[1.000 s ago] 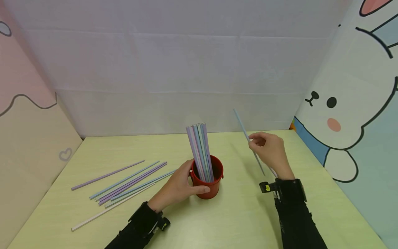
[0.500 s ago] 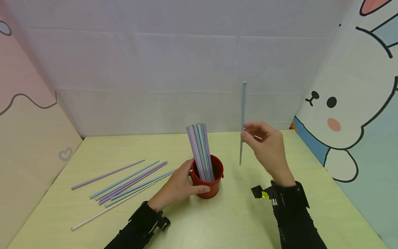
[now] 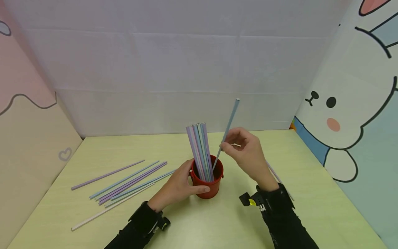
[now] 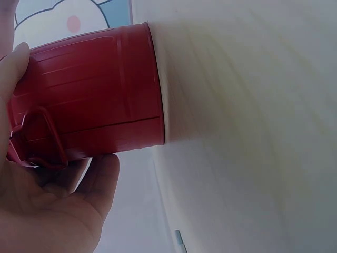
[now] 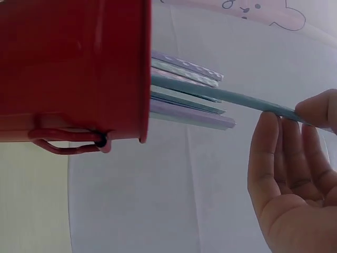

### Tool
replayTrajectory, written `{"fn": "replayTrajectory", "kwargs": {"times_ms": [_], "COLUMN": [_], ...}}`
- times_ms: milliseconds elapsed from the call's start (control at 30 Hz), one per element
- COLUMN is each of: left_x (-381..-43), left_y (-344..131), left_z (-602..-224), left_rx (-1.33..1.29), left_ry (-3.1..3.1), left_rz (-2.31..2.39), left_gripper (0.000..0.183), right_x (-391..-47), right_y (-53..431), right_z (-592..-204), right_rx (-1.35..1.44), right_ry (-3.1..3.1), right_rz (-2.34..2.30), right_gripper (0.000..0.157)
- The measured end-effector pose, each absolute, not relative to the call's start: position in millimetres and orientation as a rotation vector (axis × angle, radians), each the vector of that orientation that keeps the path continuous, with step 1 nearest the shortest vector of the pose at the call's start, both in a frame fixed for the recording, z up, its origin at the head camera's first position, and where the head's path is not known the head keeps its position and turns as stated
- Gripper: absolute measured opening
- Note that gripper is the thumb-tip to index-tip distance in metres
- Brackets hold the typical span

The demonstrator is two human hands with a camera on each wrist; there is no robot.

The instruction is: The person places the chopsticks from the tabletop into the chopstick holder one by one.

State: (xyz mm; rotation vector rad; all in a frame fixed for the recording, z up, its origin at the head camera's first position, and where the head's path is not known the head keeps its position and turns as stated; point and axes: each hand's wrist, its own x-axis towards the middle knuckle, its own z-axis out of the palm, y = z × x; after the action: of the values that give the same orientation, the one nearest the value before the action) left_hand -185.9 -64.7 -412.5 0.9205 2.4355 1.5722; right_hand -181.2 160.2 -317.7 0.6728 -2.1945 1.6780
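Since the earlier frame, the right hand [image 3: 244, 152] has moved leftward and brought its blue stick [image 3: 230, 121] from beside the red bucket [image 3: 214, 190] to its mouth. This stick is slim and straight, and it leans with the upper end to the right; its lower end is inside the rim. Thumb and fingertips of the right hand pinch it near the middle, above the bucket. The left hand [image 3: 180, 186] grasps the bucket around its left side, as before. The bucket is smooth and glossy, round, narrower at the base, with a small loop at its side. A tight bundle of sticks [image 3: 200, 152], lilac, pink, blue and pale green, stands in it, tilted to the left. On the pale, faintly grained table [image 3: 202, 224], loose sticks [image 3: 133, 183] lie at the left, and a lilac stick [image 3: 275, 173] lies beside the right wrist.
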Motion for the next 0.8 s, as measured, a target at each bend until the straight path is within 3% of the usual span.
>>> {"fn": "replayTrajectory", "kwargs": {"times_ms": [333, 800], "left_x": [-201.0, -204.6], "left_y": [-65.7, -66.5], "left_z": [-439.8, -445.3], "left_rx": [0.896, 0.904], "left_ry": [2.478, 2.465], "left_rz": [1.513, 1.517], "left_gripper": [0.086, 0.086], "right_x": [-186.9, -193.2], "right_y": [148.7, 142.7], "right_z": [-332.6, -345.3], "right_rx": [0.688, 0.705], "right_ry": [-2.440, -2.564], "right_rz": [1.601, 1.447], "right_gripper": [0.013, 0.015]}}
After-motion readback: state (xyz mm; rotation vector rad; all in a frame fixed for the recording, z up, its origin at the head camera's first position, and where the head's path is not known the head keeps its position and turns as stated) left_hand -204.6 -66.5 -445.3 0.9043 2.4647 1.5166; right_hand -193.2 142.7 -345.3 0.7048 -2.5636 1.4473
